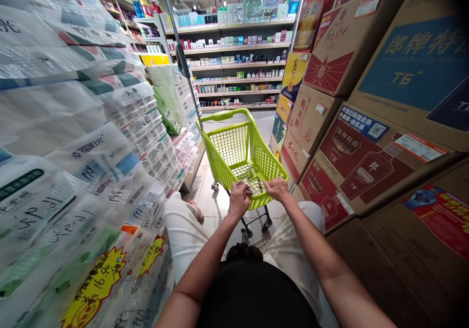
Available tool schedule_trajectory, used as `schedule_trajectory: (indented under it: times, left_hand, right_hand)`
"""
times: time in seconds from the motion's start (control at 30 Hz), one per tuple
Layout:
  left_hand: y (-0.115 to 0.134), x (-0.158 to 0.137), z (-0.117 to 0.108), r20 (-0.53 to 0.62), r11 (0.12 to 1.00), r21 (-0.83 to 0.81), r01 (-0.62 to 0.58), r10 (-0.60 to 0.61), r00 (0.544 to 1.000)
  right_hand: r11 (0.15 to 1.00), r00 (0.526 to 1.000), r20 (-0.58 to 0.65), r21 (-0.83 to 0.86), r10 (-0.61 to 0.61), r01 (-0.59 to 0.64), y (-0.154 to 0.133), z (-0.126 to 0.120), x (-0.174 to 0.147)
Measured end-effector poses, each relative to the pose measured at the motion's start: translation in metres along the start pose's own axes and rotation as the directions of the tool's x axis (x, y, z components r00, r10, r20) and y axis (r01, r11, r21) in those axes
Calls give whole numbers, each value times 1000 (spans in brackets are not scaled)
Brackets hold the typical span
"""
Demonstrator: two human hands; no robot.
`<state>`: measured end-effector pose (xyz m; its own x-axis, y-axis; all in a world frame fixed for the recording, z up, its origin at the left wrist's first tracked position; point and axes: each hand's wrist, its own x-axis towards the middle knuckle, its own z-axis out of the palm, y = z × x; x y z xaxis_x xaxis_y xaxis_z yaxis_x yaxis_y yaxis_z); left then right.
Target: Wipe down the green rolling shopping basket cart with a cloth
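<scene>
A small lime-green plastic shopping cart point(230, 140) with latticed sides stands in front of my knees, its basket holding nothing that I can make out. My left hand point(240, 198) is closed over the near rim, fingers curled. A little to its right, my right hand point(277, 189) grips the same rim near the corner. From the cart's far left corner rises a tall thin pole point(191, 86) with a black clamp point(182, 60). Dark caster wheels point(266, 224) rest on the tiled floor.
Stacked plastic-wrapped paper packs point(120, 166) with handwritten prices line the left side. Tall piles of cardboard cartons point(351, 157) crowd the right. Beyond the cart, shelves point(238, 64) of small boxes and bottles cross the aisle. Light floor tiles point(216, 215) show around the wheels.
</scene>
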<state>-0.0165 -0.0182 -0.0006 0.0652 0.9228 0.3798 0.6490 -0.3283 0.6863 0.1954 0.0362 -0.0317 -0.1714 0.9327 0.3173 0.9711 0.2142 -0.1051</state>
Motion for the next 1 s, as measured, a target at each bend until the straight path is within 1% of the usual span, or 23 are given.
schedule_trajectory:
  times: [0.03, 0.1, 0.2, 0.27, 0.33, 0.43, 0.5, 0.57, 0.63, 0.73, 0.83, 0.9, 1.0]
  left_hand:
    - [-3, 10, -3, 2, 1000, 1, 23, -23, 1000]
    - [-11, 38, -13, -12, 995, 12, 98, -98, 995]
    - [-22, 80, -29, -57, 975, 33, 219, -217, 974]
    - [-25, 95, -32, -67, 968, 35, 247, -244, 968]
    - [-25, 95, -28, -67, 971, 23, 236, -234, 970]
    - [-18, 80, -13, -66, 974, 7, 227, -226, 972]
    - [-12, 68, 0, -66, 980, 7, 200, -199, 978]
    - [-8, 61, 10, -61, 989, 12, 144, -143, 988]
    - [-7, 61, 15, -48, 994, 19, 107, -106, 993]
    - [-11, 80, 10, -23, 991, 21, 134, -133, 991]
    - [-20, 115, -8, -29, 977, 29, 213, -212, 977]
    - [-25, 138, -22, -39, 969, 54, 243, -241, 970]
    - [-29, 156, -32, -47, 956, 98, 275, -271, 961]
  right_hand:
    - [1000, 1000, 0, -2, -4, 4, 1, -1, -1]
    - [1000, 1000, 1, -3, -12, 12, 2, -2, -1]
    - [1000, 1000, 7, 1, -17, 17, 4, -2, 0]
    - [1000, 1000, 12, 6, -12, 12, 8, -3, 3]
    - [1000, 1000, 16, 8, 5, -5, 12, -6, 8]
    - [1000, 1000, 15, 11, 26, -26, 11, -12, 14]
    - [1000, 1000, 8, 22, 8, -8, 0, -13, 14]
    - [999, 1000, -16, 34, -17, 18, -16, -10, 8]
    - [998, 993, -106, 47, 47, -43, -33, -5, 0]
    - [997, 990, -123, 37, 71, -67, -46, 4, -10]
    - [998, 992, -117, 37, 47, -43, -43, 7, -12]
    - [999, 993, -115, 38, 30, -26, -39, 6, -10]
    - [999, 993, -120, 41, 14, -9, -37, 5, -6]
